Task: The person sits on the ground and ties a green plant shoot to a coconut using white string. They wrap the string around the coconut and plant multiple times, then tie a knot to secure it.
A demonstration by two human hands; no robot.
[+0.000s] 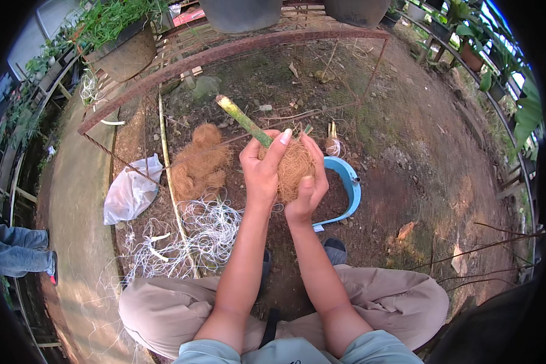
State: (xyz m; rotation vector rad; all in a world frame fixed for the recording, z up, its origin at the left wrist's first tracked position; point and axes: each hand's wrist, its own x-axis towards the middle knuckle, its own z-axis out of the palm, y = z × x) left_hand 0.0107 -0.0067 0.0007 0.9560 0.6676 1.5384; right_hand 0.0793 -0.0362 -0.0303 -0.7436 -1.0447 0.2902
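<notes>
Between my two hands is a rounded ball of brown coconut fibre (295, 170). A thick green plant stem (245, 119) sticks out of it toward the upper left, its tip yellowish and brown. My left hand (266, 166) wraps the near left side, with the thumb laid over the base of the stem. My right hand (311, 182) cups the ball's right side, its thumb pressed on the fibre. Just beyond the ball, a small bulb-like plant piece (332, 143) with cut stalks and white string around it rests on the soil. The fibre hides whatever is inside the ball.
Loose coconut fibre (200, 159) is heaped left of my hands, near a tangle of white string (204, 236) and a plastic bag (134, 191). A blue curved band (348, 179) lies to the right. A rusty metal frame (236, 48) spans ahead. Another person's legs (18, 250) show at far left.
</notes>
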